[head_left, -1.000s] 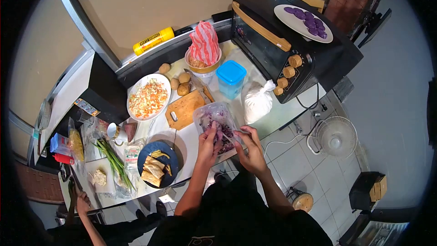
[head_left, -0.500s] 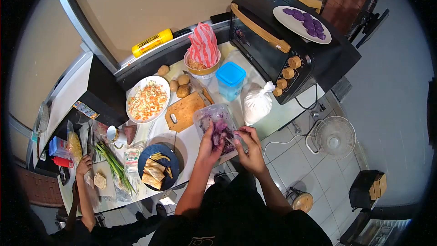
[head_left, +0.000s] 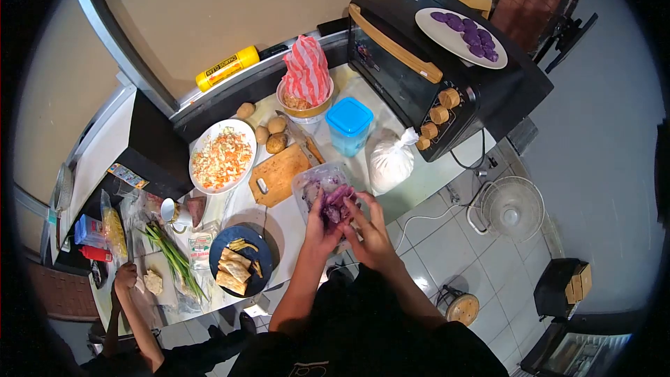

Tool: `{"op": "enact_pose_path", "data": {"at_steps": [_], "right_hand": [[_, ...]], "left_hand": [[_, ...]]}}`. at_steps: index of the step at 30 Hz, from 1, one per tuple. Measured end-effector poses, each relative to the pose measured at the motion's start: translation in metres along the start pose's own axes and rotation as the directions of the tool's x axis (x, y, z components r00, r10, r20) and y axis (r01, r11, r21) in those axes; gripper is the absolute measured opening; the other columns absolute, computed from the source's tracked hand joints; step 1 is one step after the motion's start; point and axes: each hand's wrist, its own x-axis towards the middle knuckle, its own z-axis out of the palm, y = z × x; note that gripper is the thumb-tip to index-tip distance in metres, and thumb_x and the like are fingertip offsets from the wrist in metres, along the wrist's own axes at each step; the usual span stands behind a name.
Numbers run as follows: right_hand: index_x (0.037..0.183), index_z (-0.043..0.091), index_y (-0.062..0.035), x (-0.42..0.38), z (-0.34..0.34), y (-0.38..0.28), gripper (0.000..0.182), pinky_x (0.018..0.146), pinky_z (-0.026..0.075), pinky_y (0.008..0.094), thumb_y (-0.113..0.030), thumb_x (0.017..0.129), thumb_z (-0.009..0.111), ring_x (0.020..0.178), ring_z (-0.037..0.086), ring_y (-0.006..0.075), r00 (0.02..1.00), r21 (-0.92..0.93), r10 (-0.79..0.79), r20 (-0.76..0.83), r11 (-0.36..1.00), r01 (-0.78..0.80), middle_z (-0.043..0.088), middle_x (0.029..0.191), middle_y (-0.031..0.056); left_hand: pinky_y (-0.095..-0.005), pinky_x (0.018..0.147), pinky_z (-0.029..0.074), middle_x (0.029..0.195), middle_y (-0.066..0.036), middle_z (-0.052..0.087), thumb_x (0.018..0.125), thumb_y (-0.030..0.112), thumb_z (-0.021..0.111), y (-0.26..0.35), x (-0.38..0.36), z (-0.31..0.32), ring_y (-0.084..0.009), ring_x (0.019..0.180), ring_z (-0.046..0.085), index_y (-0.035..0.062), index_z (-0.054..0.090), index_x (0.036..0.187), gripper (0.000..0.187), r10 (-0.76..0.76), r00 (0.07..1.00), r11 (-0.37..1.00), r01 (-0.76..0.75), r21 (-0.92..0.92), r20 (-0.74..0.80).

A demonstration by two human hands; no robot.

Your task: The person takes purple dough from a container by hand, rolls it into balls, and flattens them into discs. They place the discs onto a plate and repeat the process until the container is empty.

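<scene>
A clear plastic tub (head_left: pixel 300 187) holds sticky purple mash (head_left: pixel 338 202), and both my hands are over its near side. My left hand (head_left: pixel 321 232) is curled around a lump of the mash from the left. From the other side, my right hand (head_left: pixel 373 236) presses its bent fingers on the same lump. My fingers partly cover the lump, so its exact shape is hidden. Just beyond the tub are a wooden cutting board (head_left: pixel 276 176), a knife (head_left: pixel 307 141) and a blue-lidded container (head_left: pixel 349 126). A tied bag of white powder (head_left: pixel 391 166) sits to the right.
Purple patties lie on a white plate (head_left: pixel 423 22) atop the black oven (head_left: pixel 481 87). Left stand a bowl of chopped vegetables (head_left: pixel 225 157) and a dark plate (head_left: pixel 259 281) with folded pastries. A co-worker's hand (head_left: pixel 125 276) works at the far left. A wire basket (head_left: pixel 513 209) is at right.
My right fingers have moved from a pinch beside the lump to spread over it. The co-worker's hand has shifted down slightly. The whole view has shifted a little.
</scene>
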Motion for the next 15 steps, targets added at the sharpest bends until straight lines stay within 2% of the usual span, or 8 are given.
{"op": "enact_pose_path", "data": {"at_steps": [2, 3, 4, 6, 9, 10, 11, 15], "right_hand": [[0.148, 0.049, -0.0067, 0.000, -0.002, 0.001, 0.057, 0.115, 0.029, 0.0537, -0.018, 0.094, 0.065, 0.142, 0.031, 0.0477, 0.996, -0.121, -0.026, 0.087, 0.992, 0.037, 0.032, 0.153, 0.0264], [0.150, 0.046, -0.0078, 0.002, -0.004, 0.001, 0.061, 0.117, 0.024, 0.0575, -0.020, 0.094, 0.065, 0.145, 0.025, 0.0503, 0.990, -0.179, -0.038, 0.132, 0.982, 0.062, 0.029, 0.156, 0.0275], [0.152, 0.045, -0.0093, 0.005, -0.007, 0.002, 0.064, 0.119, 0.012, 0.0635, -0.026, 0.093, 0.065, 0.148, 0.015, 0.0539, 0.983, -0.142, -0.044, 0.177, 0.987, 0.070, 0.023, 0.160, 0.0281], [0.151, 0.045, -0.0098, 0.010, -0.008, 0.007, 0.063, 0.119, 0.013, 0.0634, -0.028, 0.094, 0.064, 0.148, 0.015, 0.0541, 0.973, -0.165, -0.058, 0.224, 0.982, 0.097, 0.023, 0.160, 0.0280], [0.152, 0.044, -0.0112, 0.016, -0.009, 0.019, 0.064, 0.118, 0.011, 0.0676, -0.036, 0.096, 0.061, 0.148, 0.013, 0.0542, 0.947, -0.219, -0.080, 0.311, 0.964, 0.153, 0.021, 0.161, 0.0267], [0.153, 0.043, -0.0111, 0.018, -0.011, 0.022, 0.065, 0.116, 0.012, 0.0700, -0.038, 0.096, 0.061, 0.148, 0.014, 0.0538, 0.939, -0.242, -0.084, 0.333, 0.955, 0.172, 0.022, 0.161, 0.0259], [0.153, 0.042, -0.0111, 0.021, -0.013, 0.025, 0.067, 0.115, 0.012, 0.0725, -0.040, 0.096, 0.061, 0.149, 0.014, 0.0533, 0.932, -0.268, -0.089, 0.351, 0.944, 0.191, 0.022, 0.161, 0.0251], [0.153, 0.041, -0.0113, 0.034, -0.028, 0.024, 0.068, 0.115, 0.010, 0.0729, -0.044, 0.097, 0.058, 0.149, 0.013, 0.0534, 0.921, -0.190, -0.108, 0.375, 0.963, 0.190, 0.021, 0.163, 0.0241]], "left_hand": [[-0.0384, 0.099, 0.052, 0.132, -0.016, 0.064, 0.104, 0.051, 0.048, -0.002, 0.000, 0.002, -0.0257, 0.116, 0.063, 0.0008, 0.055, 0.138, 0.061, -0.016, 0.999, 0.997, 0.019, -0.076, 0.034], [-0.0385, 0.102, 0.050, 0.134, -0.015, 0.063, 0.105, 0.051, 0.046, -0.004, 0.002, 0.002, -0.0260, 0.118, 0.062, -0.0001, 0.055, 0.138, 0.062, -0.017, 1.000, 0.999, 0.018, -0.049, 0.019], [-0.0386, 0.105, 0.049, 0.136, -0.015, 0.062, 0.105, 0.051, 0.044, -0.006, 0.005, 0.000, -0.0263, 0.120, 0.061, -0.0010, 0.054, 0.138, 0.062, -0.017, 1.000, 1.000, 0.017, -0.023, 0.002], [-0.0390, 0.107, 0.048, 0.140, -0.016, 0.059, 0.106, 0.048, 0.044, -0.013, 0.018, -0.015, -0.0282, 0.126, 0.059, 0.0003, 0.048, 0.144, 0.061, -0.021, 1.000, 0.998, 0.020, 0.063, 0.014], [-0.0386, 0.106, 0.050, 0.141, -0.018, 0.057, 0.107, 0.043, 0.046, -0.015, 0.020, 0.002, -0.0294, 0.128, 0.058, 0.0048, 0.042, 0.149, 0.056, 0.140, 0.990, 0.976, -0.135, 0.168, -0.018], [-0.0377, 0.104, 0.051, 0.143, -0.019, 0.055, 0.107, 0.039, 0.048, -0.015, 0.023, 0.001, -0.0295, 0.128, 0.058, 0.0089, 0.040, 0.151, 0.054, 0.173, 0.985, 0.973, -0.166, 0.161, -0.024], [-0.0382, 0.105, 0.051, 0.143, -0.018, 0.055, 0.107, 0.039, 0.048, -0.016, 0.026, 0.001, -0.0295, 0.128, 0.058, 0.0091, 0.040, 0.151, 0.054, 0.203, 0.979, 0.969, -0.197, 0.148, -0.029], [-0.0401, 0.106, 0.050, 0.143, -0.018, 0.055, 0.106, 0.046, 0.048, -0.020, 0.030, 0.015, -0.0299, 0.128, 0.057, 0.0072, 0.043, 0.149, 0.058, 0.267, 0.959, 0.963, -0.263, 0.060, -0.090]]}}
